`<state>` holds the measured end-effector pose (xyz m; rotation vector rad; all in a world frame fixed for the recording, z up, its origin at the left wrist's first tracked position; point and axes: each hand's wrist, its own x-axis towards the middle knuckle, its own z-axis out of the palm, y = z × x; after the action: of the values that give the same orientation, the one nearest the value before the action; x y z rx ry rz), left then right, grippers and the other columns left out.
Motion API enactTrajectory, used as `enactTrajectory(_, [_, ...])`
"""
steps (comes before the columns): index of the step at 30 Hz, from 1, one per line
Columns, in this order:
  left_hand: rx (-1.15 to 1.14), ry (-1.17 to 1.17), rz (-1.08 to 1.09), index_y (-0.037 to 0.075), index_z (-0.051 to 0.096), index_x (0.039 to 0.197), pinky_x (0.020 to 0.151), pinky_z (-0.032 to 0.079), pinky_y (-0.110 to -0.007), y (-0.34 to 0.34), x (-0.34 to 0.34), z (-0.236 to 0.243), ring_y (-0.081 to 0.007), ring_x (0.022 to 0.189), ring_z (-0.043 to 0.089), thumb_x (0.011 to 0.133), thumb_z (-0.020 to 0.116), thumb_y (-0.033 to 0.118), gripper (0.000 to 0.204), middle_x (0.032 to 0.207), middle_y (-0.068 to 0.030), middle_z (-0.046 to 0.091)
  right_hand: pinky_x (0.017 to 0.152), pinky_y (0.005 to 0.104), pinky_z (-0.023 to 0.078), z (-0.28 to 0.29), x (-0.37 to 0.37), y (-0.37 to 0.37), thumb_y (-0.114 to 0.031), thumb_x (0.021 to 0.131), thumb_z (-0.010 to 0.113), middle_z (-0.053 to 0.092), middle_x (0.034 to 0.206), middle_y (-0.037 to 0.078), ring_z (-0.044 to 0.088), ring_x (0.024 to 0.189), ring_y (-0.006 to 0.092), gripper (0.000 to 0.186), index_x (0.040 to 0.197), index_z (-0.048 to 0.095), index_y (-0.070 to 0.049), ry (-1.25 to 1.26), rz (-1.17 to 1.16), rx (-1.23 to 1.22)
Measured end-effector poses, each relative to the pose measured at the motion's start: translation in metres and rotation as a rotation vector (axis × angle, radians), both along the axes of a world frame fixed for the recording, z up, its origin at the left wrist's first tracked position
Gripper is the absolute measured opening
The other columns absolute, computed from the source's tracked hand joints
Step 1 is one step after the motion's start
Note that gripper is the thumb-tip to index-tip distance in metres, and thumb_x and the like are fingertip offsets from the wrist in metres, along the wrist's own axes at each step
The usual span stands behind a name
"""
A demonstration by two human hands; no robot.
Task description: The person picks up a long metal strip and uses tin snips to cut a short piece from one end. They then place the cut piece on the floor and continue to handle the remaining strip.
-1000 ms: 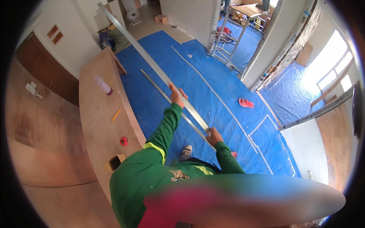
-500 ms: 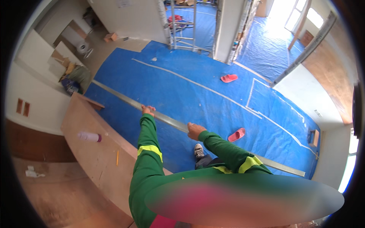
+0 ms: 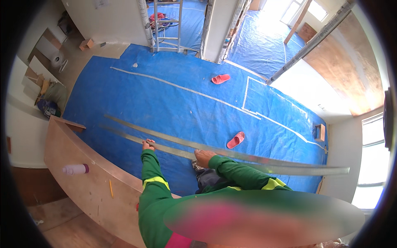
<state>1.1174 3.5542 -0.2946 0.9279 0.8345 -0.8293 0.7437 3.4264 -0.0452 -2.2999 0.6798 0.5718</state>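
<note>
A long, thin grey metal profile [image 3: 173,150] stretches from left to right in front of me, over the blue sheeting [image 3: 165,105]. Two pale parallel lengths show, smeared at the left end; whether they are one channel's edges or two strips I cannot tell. My left hand [image 3: 149,144] is closed around the nearer length, left of the middle. Farther right, my right hand [image 3: 204,158] also grips it, fingers curled and knuckles up. Beyond my right forearm, the profile runs on to the right wall.
At my left stands a plywood counter [image 3: 93,177] with a lilac bottle [image 3: 75,169] and a yellow pencil [image 3: 111,188]. Two red slippers, one farther [image 3: 221,79] and one nearer [image 3: 236,140], lie on the sheeting. A metal ladder [image 3: 180,25] stands in the far doorway.
The profile has turned in my hands, now showing two lengths instead of one, and its right end sits farther right and higher. My view has swung right.
</note>
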Motion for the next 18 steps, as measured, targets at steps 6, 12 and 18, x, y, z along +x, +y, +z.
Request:
enactTrajectory(6, [-0.368,-0.24,0.08,0.008,0.055,0.112,0.071,0.05,-0.047,-0.008,0.01,0.049,-0.0254,0.071,0.049,0.112,0.03,0.055,0.054,0.081,-0.0075,0.055,0.084,0.0566,0.057,0.002,-0.025,-0.044,-0.018,0.091,0.063,0.071,0.108,0.028,0.071,0.098,0.0463,0.039,0.123,0.053,0.002,-0.169,0.05,-0.097])
enactTrajectory(12, [-0.663,-0.562,0.047,0.01,0.056,0.126,0.075,0.049,-0.046,-0.06,-0.046,0.206,-0.0238,0.079,0.052,0.105,0.04,0.066,0.062,0.09,-0.0065,0.056,0.084,0.0581,0.055,0.038,-0.078,-0.091,-0.02,0.092,0.063,0.072,0.102,0.026,0.071,0.095,0.0464,0.034,0.119,0.051,-0.002,-0.251,-0.067,-0.124])
enactTrajectory(18, [-0.918,-0.707,-0.047,0.011,0.055,0.129,0.078,0.048,-0.042,-0.144,-0.157,0.371,-0.0203,0.082,0.054,0.101,0.046,0.071,0.066,0.088,-0.0035,0.056,0.089,0.0526,0.052,0.091,-0.179,-0.127,-0.019,0.094,0.063,0.069,0.105,0.016,0.068,0.102,0.0372,0.025,0.112,0.053,-0.006,-0.434,-0.18,-0.332])
